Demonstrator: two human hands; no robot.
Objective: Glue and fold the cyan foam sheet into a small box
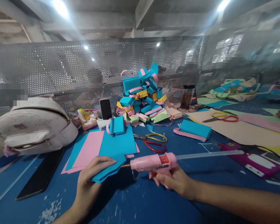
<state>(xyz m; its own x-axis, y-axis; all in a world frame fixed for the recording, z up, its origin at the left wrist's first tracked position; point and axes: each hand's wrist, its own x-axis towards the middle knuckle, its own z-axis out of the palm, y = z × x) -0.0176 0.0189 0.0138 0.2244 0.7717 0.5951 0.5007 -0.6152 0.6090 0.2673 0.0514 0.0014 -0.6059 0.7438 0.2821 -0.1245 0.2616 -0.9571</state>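
Observation:
My left hand (90,177) is closed on a folded piece of blue paper (109,169), thumb on one side and fingers on the other. In my right hand (175,182) is a pink glue gun (149,163), gripped by its handle. A long clear glue stick (207,154) sticks out of its back. The gun's nozzle points left and meets the right edge of the blue paper; whether it touches or sits just behind the edge, I cannot tell. Beyond both hands lie scissors (155,142) with one yellow and one red handle.
Blue and pink sheets (91,147) lie under a small blue paper bag (117,125). Behind them rises a pile of folded paper bags (142,102). A white backpack (37,124) and a black tablet (40,175) stand left; a blue paper box (194,129) and purple power strip (254,161) lie right.

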